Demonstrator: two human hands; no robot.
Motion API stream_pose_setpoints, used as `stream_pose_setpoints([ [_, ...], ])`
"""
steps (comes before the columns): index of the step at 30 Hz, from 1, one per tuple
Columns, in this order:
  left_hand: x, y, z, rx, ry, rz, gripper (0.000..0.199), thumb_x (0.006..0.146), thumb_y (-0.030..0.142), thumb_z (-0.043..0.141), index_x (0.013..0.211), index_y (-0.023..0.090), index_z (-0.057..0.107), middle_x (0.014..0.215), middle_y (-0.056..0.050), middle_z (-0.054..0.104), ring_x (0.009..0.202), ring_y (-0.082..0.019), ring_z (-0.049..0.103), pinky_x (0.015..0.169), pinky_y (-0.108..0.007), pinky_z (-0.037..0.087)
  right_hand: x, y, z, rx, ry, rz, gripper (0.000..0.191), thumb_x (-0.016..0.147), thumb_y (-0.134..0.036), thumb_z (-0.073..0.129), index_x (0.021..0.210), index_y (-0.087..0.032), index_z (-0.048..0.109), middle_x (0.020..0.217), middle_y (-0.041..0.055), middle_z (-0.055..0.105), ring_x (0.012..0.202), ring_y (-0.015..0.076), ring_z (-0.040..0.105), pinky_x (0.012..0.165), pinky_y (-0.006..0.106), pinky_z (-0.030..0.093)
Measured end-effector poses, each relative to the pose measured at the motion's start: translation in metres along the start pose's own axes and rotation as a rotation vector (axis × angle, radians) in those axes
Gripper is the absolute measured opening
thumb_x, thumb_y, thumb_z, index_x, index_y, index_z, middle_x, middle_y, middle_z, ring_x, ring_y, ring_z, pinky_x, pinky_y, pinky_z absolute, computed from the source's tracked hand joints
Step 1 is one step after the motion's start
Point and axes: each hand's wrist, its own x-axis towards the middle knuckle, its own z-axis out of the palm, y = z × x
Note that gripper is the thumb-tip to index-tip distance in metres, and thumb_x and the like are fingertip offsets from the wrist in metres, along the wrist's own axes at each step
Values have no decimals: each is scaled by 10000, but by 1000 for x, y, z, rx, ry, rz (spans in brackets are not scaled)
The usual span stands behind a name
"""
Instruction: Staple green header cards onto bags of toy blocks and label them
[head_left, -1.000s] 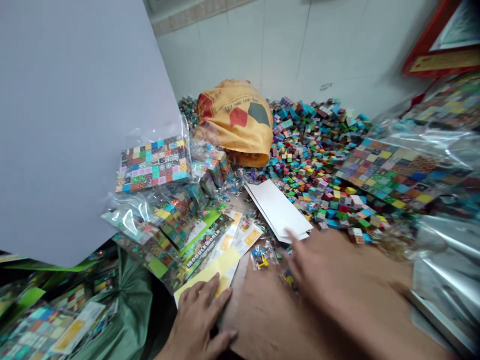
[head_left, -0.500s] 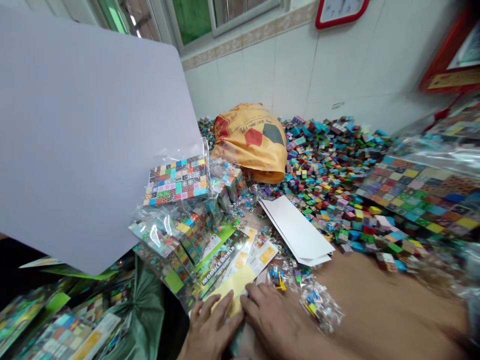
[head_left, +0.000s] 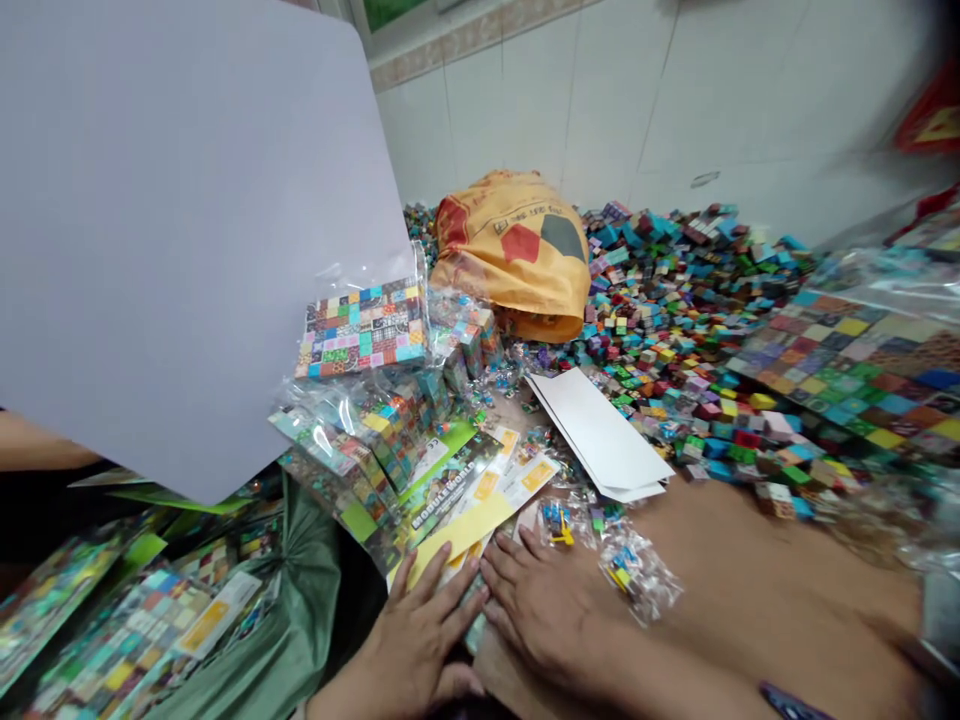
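My left hand (head_left: pixel 424 635) lies with its fingers spread on the near ends of yellow-and-white paper strips (head_left: pixel 480 515). Close beside it, my right hand (head_left: pixel 540 600) rests flat, fingers stretched out and pointing left. A pale bluish thing (head_left: pixel 475 632) shows in the gap between the hands; its kind is hidden. Under the strips is a printed MODULE WORLD sheet (head_left: pixel 442 490). Small clear bags of figure parts (head_left: pixel 630 572) lie just right of my right hand. Folded white paper (head_left: pixel 600 435) sits beyond it.
A large white board (head_left: pixel 187 230) stands at the left. Bagged block packs (head_left: pixel 364 325) are stacked behind the sheet. A yellow sack (head_left: pixel 517 250) leans among heaped coloured cubes (head_left: pixel 675 330). Another block pack (head_left: pixel 862 350) lies right. A green bag (head_left: pixel 300 600) is at lower left.
The view has tilted down and shifted slightly left. My left hand's fingers have spread and flattened on the papers; my right hand stays beside it.
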Motion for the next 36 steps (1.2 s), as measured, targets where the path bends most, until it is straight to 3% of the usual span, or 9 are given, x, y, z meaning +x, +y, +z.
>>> stream_pose_setpoints([
  [4,3,-10,-15,-111,55,40,639,926,667,462,1362,222,601,1376,-41,656,1331,-292,461,1229,-487,-17,-5,-4,-11,26,-26,4,411,1005,-320,440,1333,-164,631,1367,106,642,1260,247,592,1066,398,445],
  [9,6,-27,-28,-330,160,-27,327,947,218,565,1266,218,639,1293,-58,699,1299,-252,506,1134,-414,302,-46,12,-27,-58,87,-56,330,1011,-196,392,1126,-193,701,1161,76,716,1058,211,614,966,384,468],
  [13,24,-32,-15,-415,218,-88,304,931,146,517,1183,232,663,1153,-53,748,1132,-251,585,965,-405,439,-69,42,-46,-314,235,166,369,985,-196,396,1253,-179,650,1196,166,664,1025,272,581,856,417,477],
  [17,66,-23,-1,-471,150,-80,249,957,221,504,1096,215,710,1085,-84,752,1025,-277,601,874,-443,464,-53,74,-68,-413,116,477,474,949,-313,502,1385,-139,561,1363,234,566,1200,390,500,940,519,423],
  [20,103,-16,4,-544,42,-104,272,983,273,484,1114,198,711,1085,-98,745,986,-274,606,859,-451,472,-44,103,-86,-377,44,528,413,930,-175,470,1318,-162,614,1263,163,651,1213,348,500,1021,497,369],
  [25,146,-8,11,-703,-164,-199,374,947,242,512,1299,177,621,1245,-138,667,1114,-282,591,970,-471,465,-68,138,-107,-323,142,756,470,928,-80,366,1340,-129,586,1313,223,580,1238,376,469,1024,563,321],
  [30,168,6,19,-769,-219,-311,581,862,323,639,1394,114,532,1236,-192,627,1096,-347,580,949,-518,473,-92,98,-81,-68,172,873,316,934,-309,483,1152,-130,625,1058,183,640,996,296,577,838,416,447],
  [33,174,16,23,-822,-193,-376,473,838,326,649,1264,122,627,1158,-175,636,1072,-343,579,961,-523,464,-97,68,-52,151,140,926,315,887,-450,566,971,-150,610,894,123,656,802,231,598,684,334,443],
  [36,171,21,24,-931,-137,-413,387,825,232,605,1193,135,675,1116,-160,670,1082,-328,591,1033,-534,423,-103,59,-38,363,130,971,230,884,-406,558,861,-179,582,778,72,649,685,192,578,590,292,391],
])
